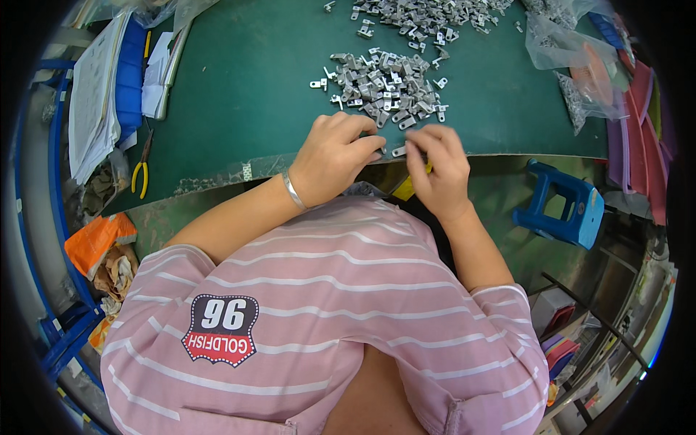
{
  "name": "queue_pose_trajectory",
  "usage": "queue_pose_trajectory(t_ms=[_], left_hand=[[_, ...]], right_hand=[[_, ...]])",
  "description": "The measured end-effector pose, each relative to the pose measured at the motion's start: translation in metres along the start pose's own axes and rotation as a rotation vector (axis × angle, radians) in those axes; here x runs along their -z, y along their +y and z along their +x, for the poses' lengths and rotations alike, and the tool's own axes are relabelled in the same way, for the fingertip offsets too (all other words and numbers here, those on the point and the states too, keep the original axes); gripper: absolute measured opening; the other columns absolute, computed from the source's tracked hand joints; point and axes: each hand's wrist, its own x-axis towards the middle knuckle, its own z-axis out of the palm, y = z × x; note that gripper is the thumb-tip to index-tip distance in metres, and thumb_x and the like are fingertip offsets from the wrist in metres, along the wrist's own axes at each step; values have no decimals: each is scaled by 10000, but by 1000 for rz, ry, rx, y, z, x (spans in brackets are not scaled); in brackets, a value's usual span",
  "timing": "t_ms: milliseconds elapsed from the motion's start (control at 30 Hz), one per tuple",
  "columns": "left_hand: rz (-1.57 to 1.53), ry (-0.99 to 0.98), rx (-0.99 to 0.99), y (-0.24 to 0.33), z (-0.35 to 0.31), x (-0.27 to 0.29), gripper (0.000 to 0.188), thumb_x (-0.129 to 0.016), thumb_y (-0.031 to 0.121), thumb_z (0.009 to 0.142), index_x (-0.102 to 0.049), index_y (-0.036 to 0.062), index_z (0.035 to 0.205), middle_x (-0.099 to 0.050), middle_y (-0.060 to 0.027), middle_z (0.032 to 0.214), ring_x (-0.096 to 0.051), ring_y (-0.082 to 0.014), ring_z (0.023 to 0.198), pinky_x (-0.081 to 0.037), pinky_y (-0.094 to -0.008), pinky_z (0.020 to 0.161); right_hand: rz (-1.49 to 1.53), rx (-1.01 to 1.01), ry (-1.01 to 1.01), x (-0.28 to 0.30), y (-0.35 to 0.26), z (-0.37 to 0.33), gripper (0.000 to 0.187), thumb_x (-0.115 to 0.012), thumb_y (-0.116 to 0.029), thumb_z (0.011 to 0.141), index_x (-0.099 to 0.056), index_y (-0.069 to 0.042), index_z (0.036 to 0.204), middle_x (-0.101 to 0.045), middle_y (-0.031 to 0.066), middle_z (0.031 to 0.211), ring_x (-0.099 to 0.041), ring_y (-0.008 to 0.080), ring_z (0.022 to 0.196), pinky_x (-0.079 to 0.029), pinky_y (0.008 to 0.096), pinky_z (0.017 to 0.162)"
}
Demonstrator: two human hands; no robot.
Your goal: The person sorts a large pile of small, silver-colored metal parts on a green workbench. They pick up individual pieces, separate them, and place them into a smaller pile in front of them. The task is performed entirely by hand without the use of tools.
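My left hand (335,156), with a silver bangle (293,190) at the wrist, is at the near edge of the green table. Its thumb and forefinger are pinched together on a small metal part, of which only a bit shows. My right hand (439,168) is just across from it, slightly blurred, thumb and fingers closed on the end of a small silver metal bracket (398,151) with a hole in it. Right beyond both hands lies a loose pile of similar metal brackets (388,87).
A larger heap of brackets (435,18) lies farther back on the green table (239,80). Yellow-handled pliers (143,170), papers (98,94) and a blue tray (131,72) are at left. Plastic bags (558,47) lie at right. A blue stool (562,206) stands on the floor.
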Motion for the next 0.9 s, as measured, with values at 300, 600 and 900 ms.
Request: queue_pose_trajectory(t_ms=[300, 600, 900], left_hand=[[10, 111, 187, -4, 4, 3, 240, -732, 62, 797, -676, 48, 1030, -616, -99, 980, -594, -300, 885, -464, -378, 779], [5, 89, 200, -9, 19, -6, 143, -731, 61, 810, -691, 27, 944, -640, -94, 894, -622, -278, 827, -490, -360, 733], [-293, 198, 352, -9, 1, 12, 78, -696, -24, 822, -683, 6, 892, -696, -84, 889, -658, -198, 803, -515, -294, 716]], right_hand=[[39, 28, -77, 2, 0, 5, 188, -701, 16, 774, -683, 0, 960, -659, 125, 946, -618, 312, 852, -488, 401, 763], [-150, 83, 2, -9, 2, 25, 234, -689, 34, 733, -675, -75, 940, -686, 47, 952, -624, 246, 883, -440, 366, 764], [-76, 53, 2, 2, 5, 14, 253, -691, 38, 740, -675, -76, 965, -679, 42, 914, -636, 239, 891, -428, 364, 794]])
